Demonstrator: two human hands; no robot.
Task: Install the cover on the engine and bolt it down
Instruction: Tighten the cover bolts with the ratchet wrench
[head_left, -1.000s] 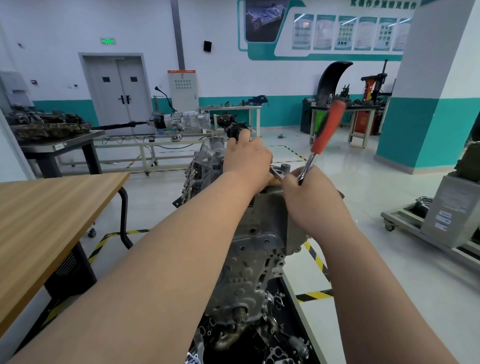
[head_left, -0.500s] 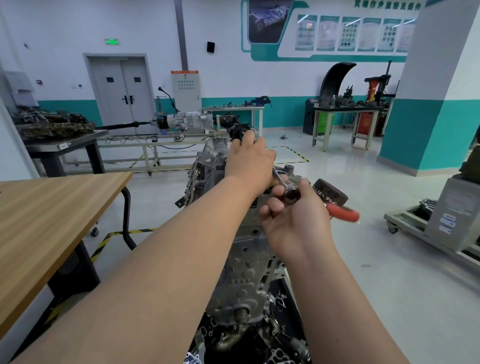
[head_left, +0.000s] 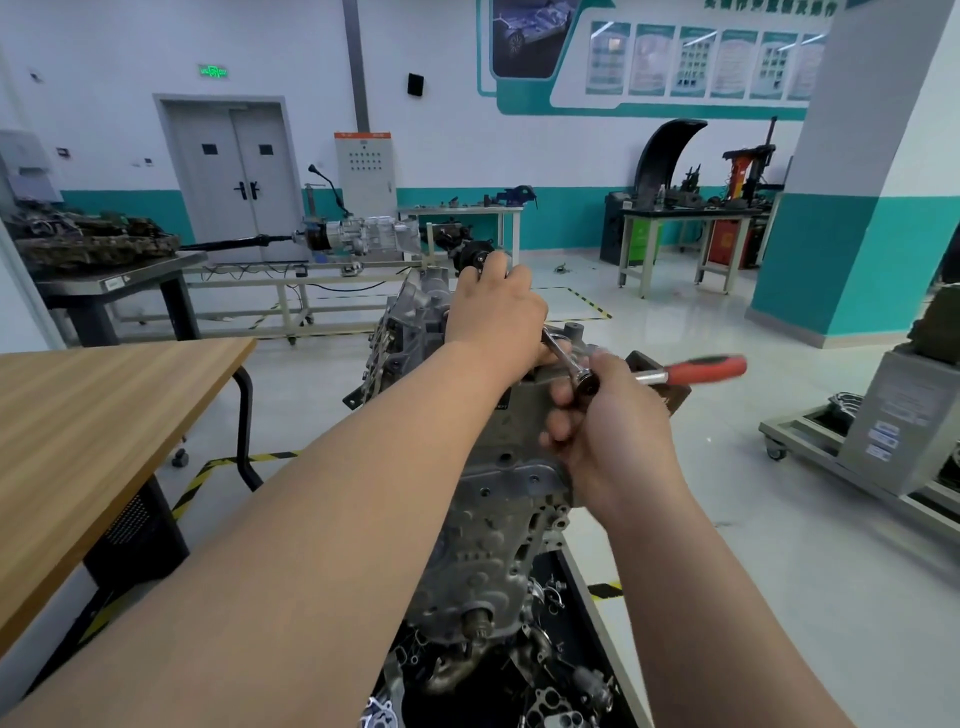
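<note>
We look through one wide-angle camera worn on the person's head, facing forward and tilted down along both bare forearms. We sit close above the grey cast-metal engine (head_left: 483, 545), which fills the lower centre. The left hand (head_left: 493, 317) and right hand (head_left: 618, 431) meet near mid-frame, where the red-handled steel ratchet (head_left: 701, 370) juts rightward. The light wooden table (head_left: 78, 415) bounds our left edge, and the white-and-teal wall (head_left: 441, 156) faces us well beyond.

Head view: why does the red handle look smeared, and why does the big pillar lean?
In the head view, the ratchet shows motion blur along its red handle, while the right hand holding it looks sharper; the wide-angle lens bends the edges, so the pillar leans; lighting is even, with soft glare on the glossy floor.
</note>
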